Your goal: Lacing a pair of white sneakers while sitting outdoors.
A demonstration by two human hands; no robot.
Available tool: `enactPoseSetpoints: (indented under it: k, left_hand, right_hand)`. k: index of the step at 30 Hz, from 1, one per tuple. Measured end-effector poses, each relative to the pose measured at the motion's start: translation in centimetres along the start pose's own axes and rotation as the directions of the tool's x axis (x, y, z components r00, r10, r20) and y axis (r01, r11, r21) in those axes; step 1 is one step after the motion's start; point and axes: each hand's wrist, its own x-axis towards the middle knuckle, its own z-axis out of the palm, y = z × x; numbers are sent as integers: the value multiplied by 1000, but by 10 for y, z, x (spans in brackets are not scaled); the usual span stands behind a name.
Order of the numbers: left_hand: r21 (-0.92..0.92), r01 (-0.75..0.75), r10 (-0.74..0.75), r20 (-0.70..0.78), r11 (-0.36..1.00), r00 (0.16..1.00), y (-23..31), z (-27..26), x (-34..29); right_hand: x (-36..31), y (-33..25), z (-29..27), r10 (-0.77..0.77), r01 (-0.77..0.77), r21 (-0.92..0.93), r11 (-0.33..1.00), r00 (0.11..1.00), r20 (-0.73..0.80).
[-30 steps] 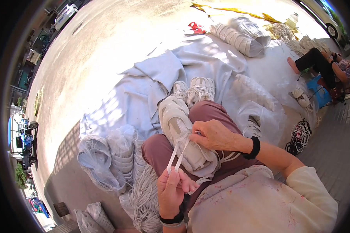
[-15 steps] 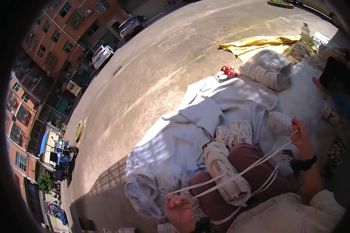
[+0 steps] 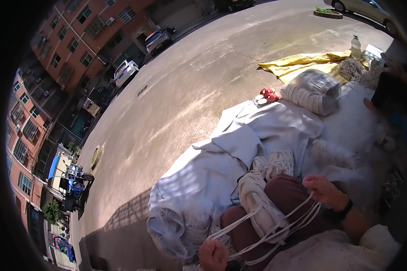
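A white and beige sneaker point(image 3: 257, 198) lies across my lap, between my knees in brown trousers point(image 3: 282, 186). Long white shoelaces point(image 3: 246, 217) run over it in loose loops and reach to both hands. Low on the left, my left hand point(image 3: 213, 254) is closed on one side of the laces. Above the right knee, my right hand point(image 3: 324, 190) grips the other side, strands hanging below its fingers. Just beyond the knees are light lace-up shoes point(image 3: 279, 163).
Pale sheeting point(image 3: 190, 176) covers the ground ahead. Plastic-wrapped bundles lie at the left point(image 3: 166, 230) and far right point(image 3: 309, 92). Red and white shoes point(image 3: 267, 96), a yellow sheet point(image 3: 298, 63) and a bottle point(image 3: 356, 47) lie beyond. Another person's hand point(image 3: 371, 105) shows at right.
My right hand has come down and left, toward the sneaker, and my left hand has dropped slightly. The laces, stretched taut before, now hang slacker over the shoe. The view has shifted slightly.
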Motion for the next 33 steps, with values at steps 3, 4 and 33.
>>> enactPoseSetpoints:
  k: [3,4,33]
  left_hand:
    - [663,-354,347,149,660,926,-7,-6,-8]
    - [746,-398,434,161,534,886,3,-1,-12]
    - [85,446,-450,32,891,893,-21,-62,-35]
  right_hand:
    - [-14,-4,12,16,13,-275,961,994,104]
    - [-18,-2,8,9,15,-268,963,996,88]
    - [37,19,-40,-132,56,502,863,984,119]
